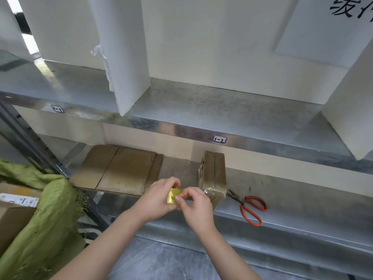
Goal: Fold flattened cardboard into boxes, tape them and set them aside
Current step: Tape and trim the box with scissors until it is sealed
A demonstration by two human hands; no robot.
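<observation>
Metal shelf [282, 195] bears box [215, 172] lying front-to-back; left hand [159, 197] grips tape [173, 196].

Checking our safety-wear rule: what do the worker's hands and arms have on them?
Nothing worn shows: the left hand and right hand are gloveless, with no rings, watch or bands visible, and both forearms are bare, with no sleeves in view.

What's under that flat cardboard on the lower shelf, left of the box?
The flattened cardboard lies on the metal shelf. Layered edges on its right side show that several sheets are stacked. Anything else beneath the top sheet is covered.
</observation>
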